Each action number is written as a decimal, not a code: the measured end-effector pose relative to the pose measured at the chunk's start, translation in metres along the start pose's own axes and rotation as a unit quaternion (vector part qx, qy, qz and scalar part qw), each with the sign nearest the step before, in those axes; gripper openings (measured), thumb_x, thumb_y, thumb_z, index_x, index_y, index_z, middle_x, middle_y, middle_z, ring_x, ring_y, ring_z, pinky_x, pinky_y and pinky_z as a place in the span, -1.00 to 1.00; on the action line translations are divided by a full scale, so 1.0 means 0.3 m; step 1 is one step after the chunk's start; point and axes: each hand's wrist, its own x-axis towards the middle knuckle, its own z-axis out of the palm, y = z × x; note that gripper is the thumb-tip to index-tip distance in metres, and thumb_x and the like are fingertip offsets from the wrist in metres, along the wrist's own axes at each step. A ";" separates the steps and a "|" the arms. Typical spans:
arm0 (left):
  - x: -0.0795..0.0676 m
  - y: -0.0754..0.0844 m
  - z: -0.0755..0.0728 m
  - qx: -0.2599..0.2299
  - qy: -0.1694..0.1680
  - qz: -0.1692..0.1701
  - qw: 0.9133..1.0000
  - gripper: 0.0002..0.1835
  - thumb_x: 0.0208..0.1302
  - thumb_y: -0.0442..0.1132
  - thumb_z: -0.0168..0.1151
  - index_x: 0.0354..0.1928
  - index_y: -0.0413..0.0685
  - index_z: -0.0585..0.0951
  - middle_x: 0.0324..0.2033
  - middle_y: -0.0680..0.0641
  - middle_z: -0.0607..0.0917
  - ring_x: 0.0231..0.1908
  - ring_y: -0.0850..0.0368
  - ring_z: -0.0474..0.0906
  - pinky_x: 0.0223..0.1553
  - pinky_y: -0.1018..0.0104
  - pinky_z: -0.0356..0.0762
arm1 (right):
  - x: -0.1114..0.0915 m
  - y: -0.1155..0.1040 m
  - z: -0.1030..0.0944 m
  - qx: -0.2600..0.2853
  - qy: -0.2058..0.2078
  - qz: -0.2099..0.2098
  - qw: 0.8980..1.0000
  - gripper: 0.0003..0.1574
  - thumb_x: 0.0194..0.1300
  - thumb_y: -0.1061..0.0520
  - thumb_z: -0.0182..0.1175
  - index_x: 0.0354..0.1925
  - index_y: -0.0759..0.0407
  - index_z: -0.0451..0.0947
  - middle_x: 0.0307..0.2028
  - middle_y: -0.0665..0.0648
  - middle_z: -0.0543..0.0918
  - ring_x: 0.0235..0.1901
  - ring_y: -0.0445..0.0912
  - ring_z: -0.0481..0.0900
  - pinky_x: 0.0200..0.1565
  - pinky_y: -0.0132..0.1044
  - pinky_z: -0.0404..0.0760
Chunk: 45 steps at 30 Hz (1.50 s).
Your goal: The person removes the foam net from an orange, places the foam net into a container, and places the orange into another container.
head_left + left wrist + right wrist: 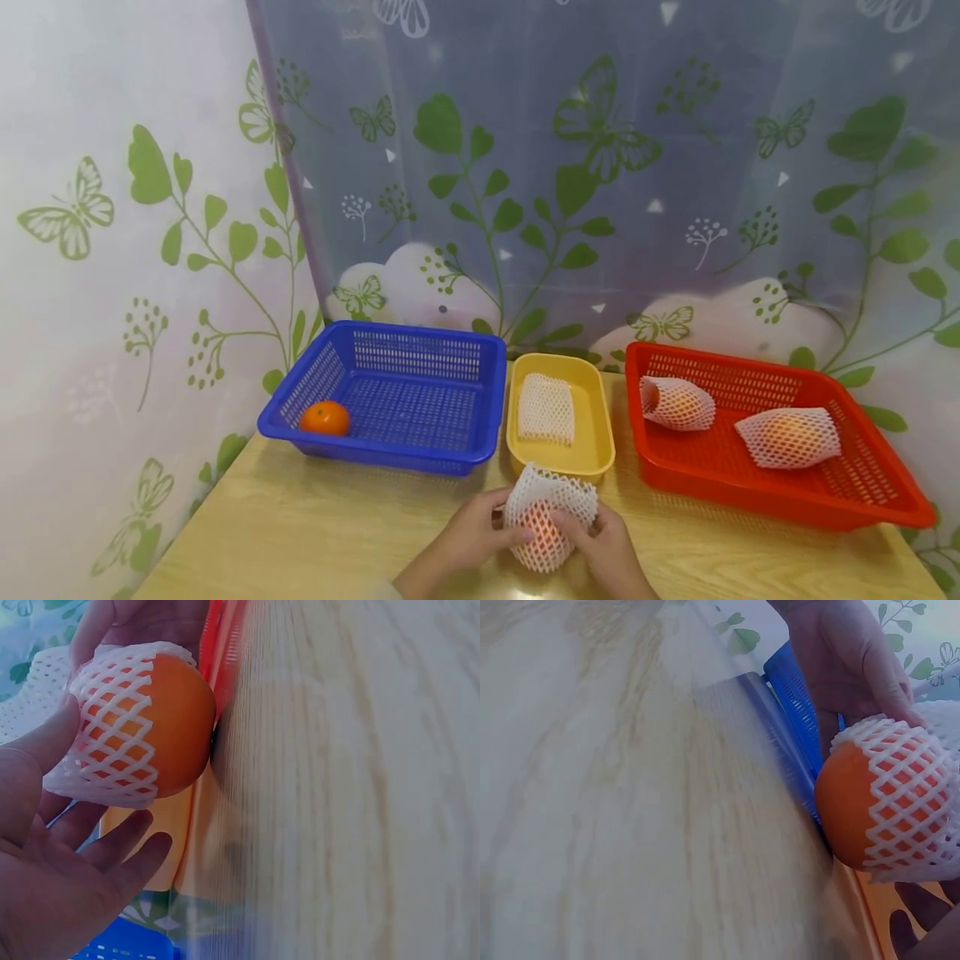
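In the head view, my left hand (480,523) and right hand (600,546) grip a white foam fruit net (553,490) from either side, thumbs toward me. An orange (186,727) sits partly inside it; its bottom sticks out bare, as both wrist views show. The net's loose upper end stands above the fruit. The left wrist view has my left thumb pressing the mesh, with some fingers spread beneath. The orange's bare end is at or just above the wooden table (630,795); I cannot tell whether it touches.
A blue basket (420,460) at left holds one bare orange (325,418). Beyond my hands is a yellow tray (597,417) with a flat foam net (545,408). The red basket (750,492) at right contains two netted fruits (795,437). A patterned curtain (525,167) hangs behind.
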 end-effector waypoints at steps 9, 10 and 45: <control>-0.004 0.007 -0.002 0.071 0.061 0.022 0.995 -0.67 0.15 -0.15 0.40 -0.06 -0.11 0.71 -0.04 -0.05 0.72 0.00 0.03 0.63 0.06 0.17 0.56 | -0.005 0.026 -0.002 0.004 -0.067 0.004 0.998 -0.27 0.19 0.10 0.38 0.24 0.28 0.34 0.07 0.23 0.57 0.03 -0.05 0.55 0.00 -0.40 0.54; -0.002 0.004 -0.001 0.085 0.076 0.028 0.993 -0.70 0.14 -0.14 0.40 -0.10 -0.09 0.73 -0.09 -0.03 0.74 -0.03 0.07 0.65 0.04 0.19 0.58 | -0.005 0.029 -0.003 0.002 -0.071 0.004 0.997 -0.27 0.18 0.10 0.39 0.24 0.28 0.34 0.07 0.23 0.58 0.02 -0.05 0.55 0.00 -0.39 0.54; -0.008 -0.010 -0.002 0.094 0.005 0.030 0.995 -0.28 0.10 0.02 0.44 0.27 -0.11 0.47 0.19 -0.10 0.57 0.22 -0.06 0.44 0.26 -0.08 0.33 | -0.006 -0.005 0.009 -0.010 0.078 -0.017 0.997 -0.63 0.12 0.06 0.44 -0.16 0.26 0.72 -0.17 0.08 0.74 -0.13 -0.29 0.59 -0.06 -0.40 0.54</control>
